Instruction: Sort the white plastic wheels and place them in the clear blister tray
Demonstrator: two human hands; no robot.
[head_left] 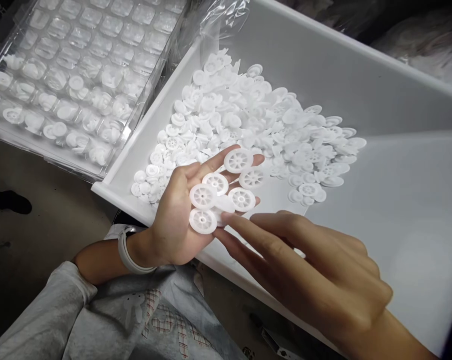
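Note:
My left hand [175,222] lies palm up over the near edge of a white bin [398,165], cradling several white plastic wheels [226,192] with spokes. A pale band is on that wrist. My right hand [316,270] reaches in from the right, fingers stretched out, its fingertips touching the lowest wheels on the left palm. A heap of the same white wheels [256,125] fills the bin's far left corner.
A clear plastic blister tray [109,30] with many pockets sits at the upper left; its lower rows hold white wheels. Clear plastic film hangs at the bin's top edge. Dark floor lies below left, with a grey sleeve and patterned cloth near me.

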